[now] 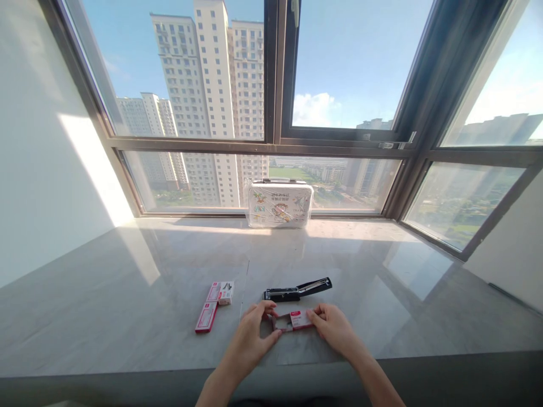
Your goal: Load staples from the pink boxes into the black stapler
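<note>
My left hand [253,332] and my right hand [332,326] both pinch a small pink and white staple box [292,320], one at each end, just above the grey stone sill. The box's left part looks slid open, showing a dark inside. A black stapler [297,290] lies right behind the box with its top arm swung open to the right. Neither hand touches the stapler.
Left of my hands lie a second small staple box [223,292] and a flat red sleeve [206,317]. A white printed case [280,204] stands at the back against the window. The sill's front edge [127,374] runs just below my wrists.
</note>
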